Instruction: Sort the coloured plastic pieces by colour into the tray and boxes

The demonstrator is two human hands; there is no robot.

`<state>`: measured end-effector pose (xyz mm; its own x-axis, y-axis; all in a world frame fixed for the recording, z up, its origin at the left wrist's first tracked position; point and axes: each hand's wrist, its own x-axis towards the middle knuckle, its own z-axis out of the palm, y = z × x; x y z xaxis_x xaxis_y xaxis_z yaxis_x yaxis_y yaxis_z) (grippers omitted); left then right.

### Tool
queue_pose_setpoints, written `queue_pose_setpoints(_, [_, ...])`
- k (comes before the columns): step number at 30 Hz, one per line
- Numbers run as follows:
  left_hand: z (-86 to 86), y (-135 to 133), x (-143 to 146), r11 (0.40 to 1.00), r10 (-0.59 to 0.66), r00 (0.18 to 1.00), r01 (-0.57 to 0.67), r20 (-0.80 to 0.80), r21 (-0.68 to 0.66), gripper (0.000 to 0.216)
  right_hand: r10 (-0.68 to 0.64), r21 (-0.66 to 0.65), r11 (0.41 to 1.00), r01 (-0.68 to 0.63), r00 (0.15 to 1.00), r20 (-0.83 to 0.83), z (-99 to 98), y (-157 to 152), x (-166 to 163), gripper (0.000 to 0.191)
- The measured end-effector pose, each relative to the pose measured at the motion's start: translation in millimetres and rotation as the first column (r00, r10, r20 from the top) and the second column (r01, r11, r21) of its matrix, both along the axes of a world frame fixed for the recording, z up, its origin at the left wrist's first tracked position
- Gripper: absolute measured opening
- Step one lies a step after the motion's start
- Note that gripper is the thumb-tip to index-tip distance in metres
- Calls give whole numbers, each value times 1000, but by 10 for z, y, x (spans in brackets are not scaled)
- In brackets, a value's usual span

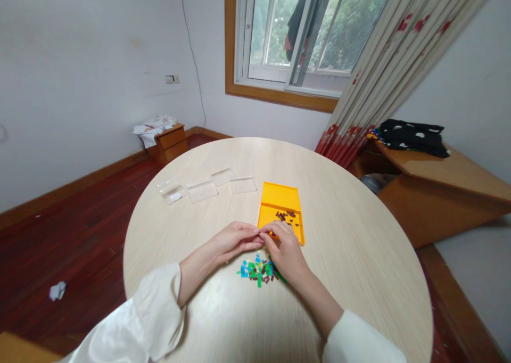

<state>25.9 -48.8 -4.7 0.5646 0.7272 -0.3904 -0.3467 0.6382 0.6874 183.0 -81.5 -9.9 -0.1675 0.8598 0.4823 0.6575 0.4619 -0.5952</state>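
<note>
Over the middle of the round table, my left hand (235, 240) and my right hand (284, 248) meet at the fingertips. Both are closed in a pinch; whatever sits between the fingers is too small to make out. Just beyond them lies an opened yellow plastic case (281, 194), its near half holding several small dark brown building bricks (286, 215). My right hand covers part of the case's near left corner. Closer to me, below the hands, is a loose pile of small blue, green, yellow and brown building bricks (258, 270), partly hidden by my right hand.
Several clear plastic trays and lids (203, 191) lie at the back left of the round wooden table (339, 299). Behind stand a small drawer cabinet (171, 143) with papers, a window and a long curtain (371, 86). Someone's dark sleeve (297, 25) shows outside the window.
</note>
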Motion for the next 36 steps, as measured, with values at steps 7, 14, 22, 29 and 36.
queue_pose_setpoints(7, [34,0,23,998,45,998,-46,-35,-31,15,-4,55,998,2,999,34,-22,11,-9,18])
queue_pose_setpoints(14, [32,2,46,996,74,996,-77,-54,-47,21,-14,86,996,7,997,79,-1,3,-22,18])
queue_pose_setpoints(22, [28,77,6,966,85,993,-61,84,-251,44,-273,211,946,246,955,115,1,132,244,18])
queue_pose_setpoints(29, [62,50,-4,961,125,956,-50,265,-271,54,-84,228,971,70,995,54,14,50,37,18])
queue_pose_setpoints(36, [67,19,-21,976,47,932,35,358,-217,59,146,113,982,-153,987,65,-54,-61,-317,13])
